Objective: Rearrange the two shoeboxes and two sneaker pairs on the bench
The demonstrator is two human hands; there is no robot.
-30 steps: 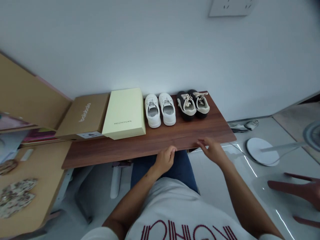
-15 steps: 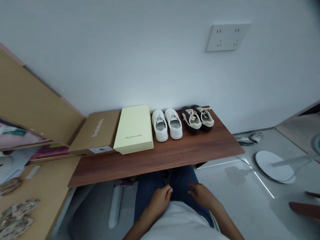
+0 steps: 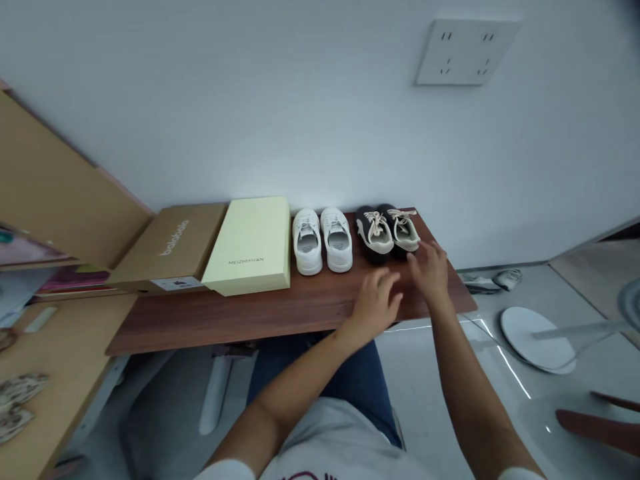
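Note:
A pair of black sneakers with cream laces stands toward the right end of the brown wooden board; I see the left black sneaker and the right black sneaker. My left hand hovers just in front of them, fingers apart and nothing in it. Beside the heel of the right sneaker is my right hand, its fingers spread; whether it touches the shoe I cannot tell. To the left of the black pair stand two white sneakers, side by side with toes toward the wall.
A pale yellow shoebox and a brown shoebox lie at the left of the board. Further left is a light wooden desk. A wall socket is above. On the floor at right stand a round white base and other shoes.
Both my hands have risen from my lap and reached forward over the board to the black sneakers, with fingers opened. The view has shifted slightly; shoes and boxes keep their places.

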